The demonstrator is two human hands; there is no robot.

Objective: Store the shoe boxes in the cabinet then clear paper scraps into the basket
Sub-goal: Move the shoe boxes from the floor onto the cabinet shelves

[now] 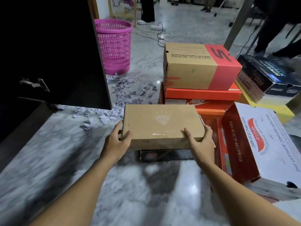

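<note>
far left, dark cabinet [53,51], open, interior black, a metal hinge [35,83] on its edge. just right of it, pink basket [114,46] upright on the marble floor [65,160]. in front of the basket, crumpled paper scraps [128,88] strewn across the floor, reaching toward the cabinet's base. centre, plain brown box [160,125] lying flat atop a dark box [164,155], gripped at its near corners: left hand [118,142] wrapped round the left corner, thumb on the lid, fingers down the side; right hand [202,141] clasping the right corner the same way, thumb on top. behind, a brown-and-red skechers box [200,66] stacked on an orange nike box [202,98]. right, a white-and-red skechers box [260,144] tilted beside the brown one. far right, a black box [267,77] on a yellow box [283,110]. legs of bystanders at the top edge.
</note>
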